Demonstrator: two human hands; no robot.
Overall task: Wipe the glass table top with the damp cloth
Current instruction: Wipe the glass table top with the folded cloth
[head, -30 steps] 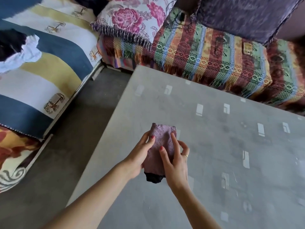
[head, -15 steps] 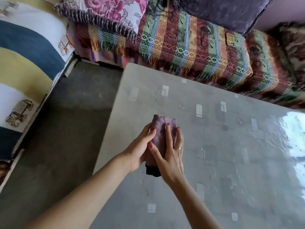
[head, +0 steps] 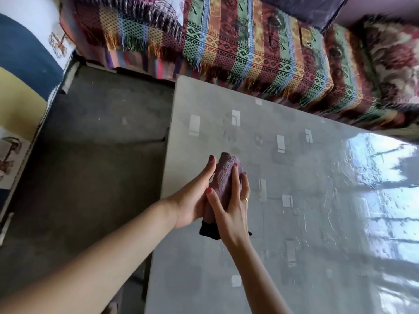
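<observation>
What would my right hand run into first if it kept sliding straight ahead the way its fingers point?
Bare glass table top first, then likely the striped woven throw past its far edge. The right hand grips the purple cloth.

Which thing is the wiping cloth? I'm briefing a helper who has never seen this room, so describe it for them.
Find the grey glass table top in front of the striped woven sofa throw. Near its left edge, the left hand and right hand hold the cloth between them. It is the only purple terry fabric, with a black edge below.
</observation>
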